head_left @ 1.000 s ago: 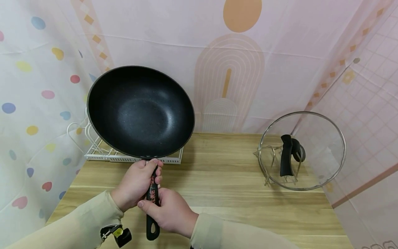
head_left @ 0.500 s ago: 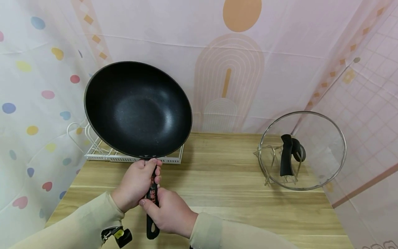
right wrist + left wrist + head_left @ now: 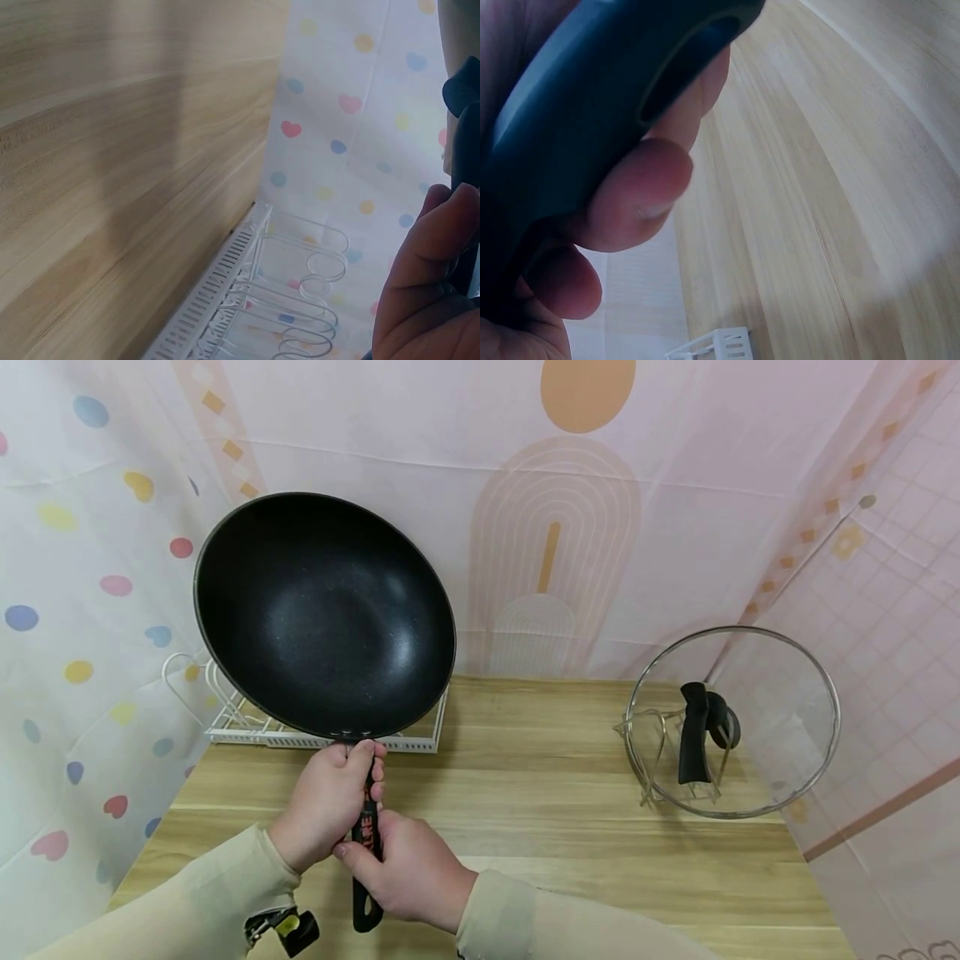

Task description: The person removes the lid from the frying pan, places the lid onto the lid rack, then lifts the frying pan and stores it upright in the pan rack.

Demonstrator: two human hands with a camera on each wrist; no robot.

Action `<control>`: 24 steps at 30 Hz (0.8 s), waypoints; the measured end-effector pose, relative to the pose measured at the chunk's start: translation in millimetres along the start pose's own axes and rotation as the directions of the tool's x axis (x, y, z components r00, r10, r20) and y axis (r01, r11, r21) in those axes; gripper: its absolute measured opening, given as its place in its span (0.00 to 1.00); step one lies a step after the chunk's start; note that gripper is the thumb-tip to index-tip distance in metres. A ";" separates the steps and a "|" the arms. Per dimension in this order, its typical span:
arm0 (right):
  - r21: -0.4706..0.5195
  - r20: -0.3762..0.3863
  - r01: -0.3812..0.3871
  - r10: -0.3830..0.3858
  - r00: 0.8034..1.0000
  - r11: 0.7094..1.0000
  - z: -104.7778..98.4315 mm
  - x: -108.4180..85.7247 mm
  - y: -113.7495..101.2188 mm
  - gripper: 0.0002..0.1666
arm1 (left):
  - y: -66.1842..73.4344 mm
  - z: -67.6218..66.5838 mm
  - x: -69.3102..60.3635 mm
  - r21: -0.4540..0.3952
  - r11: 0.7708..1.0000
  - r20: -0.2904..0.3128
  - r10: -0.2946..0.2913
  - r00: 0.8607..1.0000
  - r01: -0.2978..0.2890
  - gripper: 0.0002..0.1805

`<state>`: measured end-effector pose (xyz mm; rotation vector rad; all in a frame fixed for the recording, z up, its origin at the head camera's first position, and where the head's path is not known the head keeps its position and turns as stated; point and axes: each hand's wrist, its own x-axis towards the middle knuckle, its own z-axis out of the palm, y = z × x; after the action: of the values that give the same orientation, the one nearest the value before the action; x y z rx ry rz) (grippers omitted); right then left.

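A black wok point(image 3: 322, 610) is held up at the left in the head view, tilted so that its dark inside faces me. My left hand point(image 3: 324, 802) grips its handle point(image 3: 367, 893) close to the pan. Lower down, my right hand point(image 3: 416, 868) holds the same handle, its thumb lying across towards the left. Fingers point(image 3: 641, 195) curl round the dark handle point(image 3: 577, 112) in the left wrist view. At the right edge of the right wrist view, part of a hand point(image 3: 427, 277) holds the dark handle. The wok hides part of a white wire rack point(image 3: 408, 745) behind it.
On the right of the wooden table point(image 3: 525, 827), a glass lid point(image 3: 795, 693) with a black handle leans in a metal wire stand point(image 3: 648, 760). The white rack point(image 3: 217, 277) has wire loops. Patterned curtains point(image 3: 420, 418) hang behind and at the left.
The wok has risen a little and shifted slightly left, leaning more to the left. Both hands keep their grip on the handle with barely any shift.
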<state>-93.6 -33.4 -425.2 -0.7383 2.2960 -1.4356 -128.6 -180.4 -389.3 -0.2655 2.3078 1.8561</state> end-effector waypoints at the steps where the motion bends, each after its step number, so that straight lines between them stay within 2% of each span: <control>1: -0.004 -0.003 -0.002 0.002 1.000 1.000 0.1 -0.1 -0.1 0.16 | 0.1 0.0 -0.1 0.003 1.000 -0.004 0.001 1.000 -0.001 0.18; 8: 0.016 0.011 -0.028 0.028 1.000 0.999 -0.1 -1.6 -1.2 0.14 | 0.9 0.0 0.2 -0.012 1.000 -0.024 0.000 1.000 0.000 0.18; 16: -0.038 0.016 -0.011 0.012 1.000 0.999 1.5 -3.7 -0.5 0.15 | 2.3 -1.0 0.5 0.012 1.000 -0.063 0.010 0.998 -0.009 0.19; 24: -0.015 0.044 -0.043 0.043 0.998 0.999 2.8 -4.4 -0.4 0.15 | 0.3 -1.9 0.0 0.020 0.999 -0.067 0.031 0.997 -0.029 0.19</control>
<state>-88.4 -33.0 -426.0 -0.7136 2.2765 -1.3716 -128.7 -182.1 -388.6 -0.2969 2.3855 1.8657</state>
